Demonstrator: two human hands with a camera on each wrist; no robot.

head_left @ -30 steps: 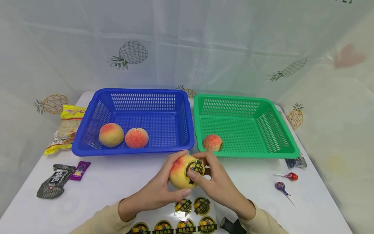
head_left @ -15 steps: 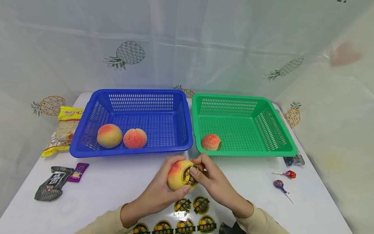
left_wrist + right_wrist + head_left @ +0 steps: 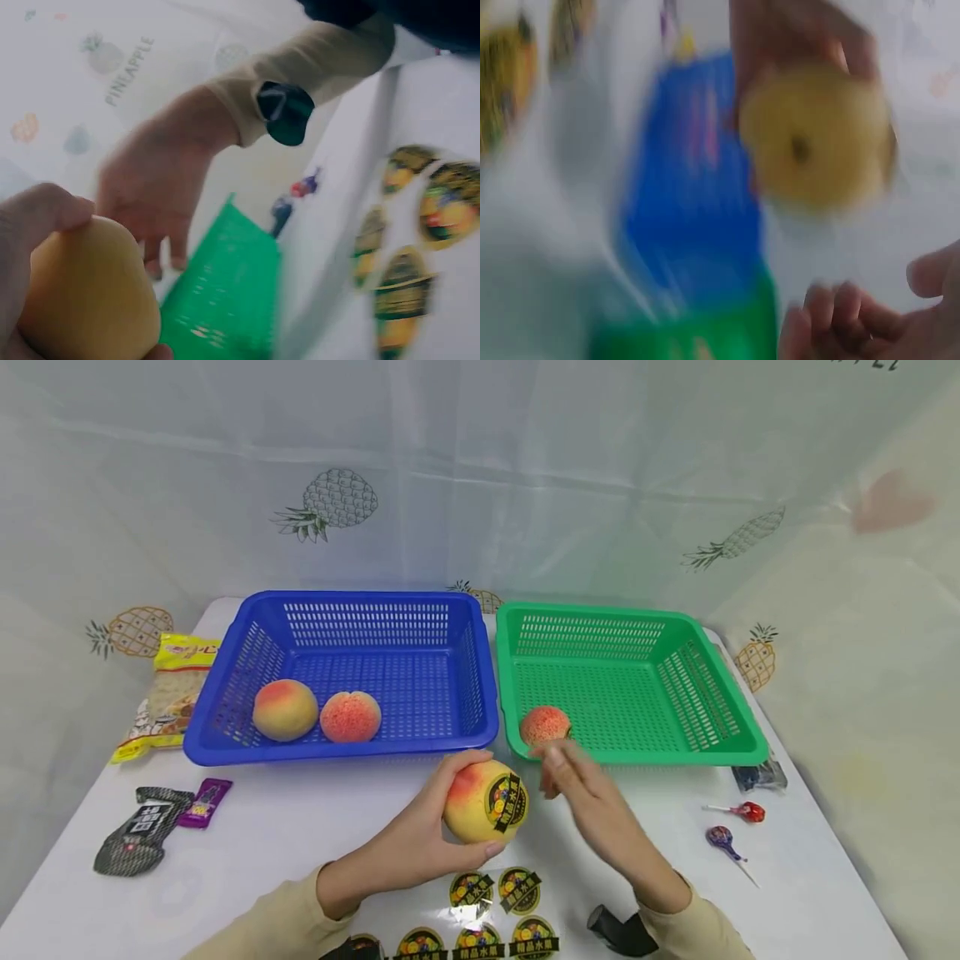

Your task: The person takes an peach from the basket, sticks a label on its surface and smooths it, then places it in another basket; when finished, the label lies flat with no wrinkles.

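My left hand grips a yellow-red peach above the table, fingers behind it and thumb below. A round black-and-gold fruit sticker sits on the peach's right side, facing up. Apart from the fruit, my right hand hovers in front of the green basket, fingers loosely bent and nothing in them. In the right wrist view, blurred, the peach shows its dark stem dimple. Below the hands lies a glossy sticker sheet with several similar stickers.
Two peaches lie in the blue basket; a smaller one is in the green basket. Snack packets and a purple candy are at left, lollipops at right. A black object lies near my right sleeve.
My right hand has let go of the peach and moved right and up. The sticker, earlier under my right thumb, is now in full view. My left hand still holds the peach, slightly further right.
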